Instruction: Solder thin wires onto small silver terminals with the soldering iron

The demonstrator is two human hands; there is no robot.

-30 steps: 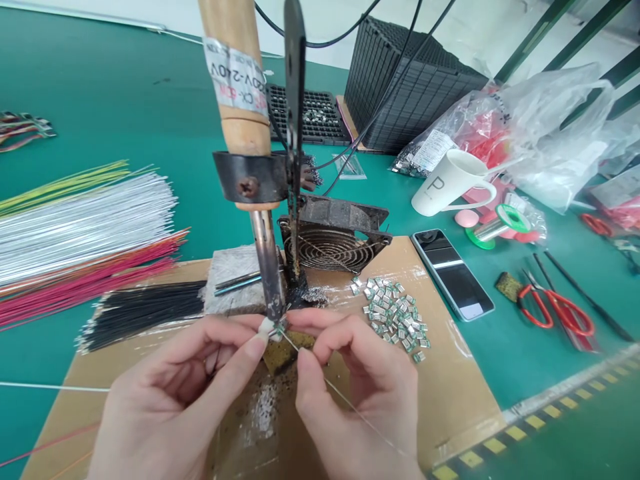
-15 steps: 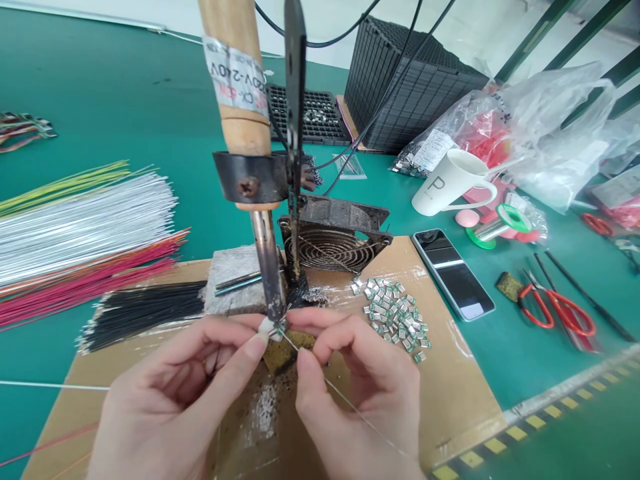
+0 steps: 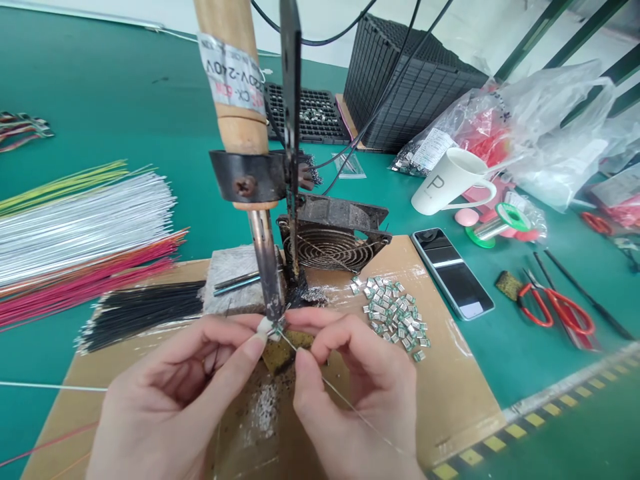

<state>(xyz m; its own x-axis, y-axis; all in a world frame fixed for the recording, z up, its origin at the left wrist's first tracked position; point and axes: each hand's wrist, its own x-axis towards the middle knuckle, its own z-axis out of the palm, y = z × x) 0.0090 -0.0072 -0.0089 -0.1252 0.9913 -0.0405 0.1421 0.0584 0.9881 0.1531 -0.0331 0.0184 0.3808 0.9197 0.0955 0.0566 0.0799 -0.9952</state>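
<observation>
My left hand (image 3: pixel 170 400) pinches a small white component (image 3: pixel 266 327) between thumb and forefinger, right under the tip of a soldering iron (image 3: pixel 263 263) clamped upright in a black stand. My right hand (image 3: pixel 357 387) pinches a thin solder wire (image 3: pixel 350 407) whose end meets the component at the iron's tip. The wire trails down to the right past my wrist. Both hands hover over a scorched brown cardboard sheet (image 3: pixel 450 393).
A pile of small metal parts (image 3: pixel 395 313) lies right of the iron, a black fan (image 3: pixel 333 237) behind it. Bundles of white, red and black wires (image 3: pixel 85 233) lie at left. A phone (image 3: pixel 453 273), white mug (image 3: pixel 450 181), red scissors (image 3: pixel 555 310) and plastic bags (image 3: pixel 540 133) are at right.
</observation>
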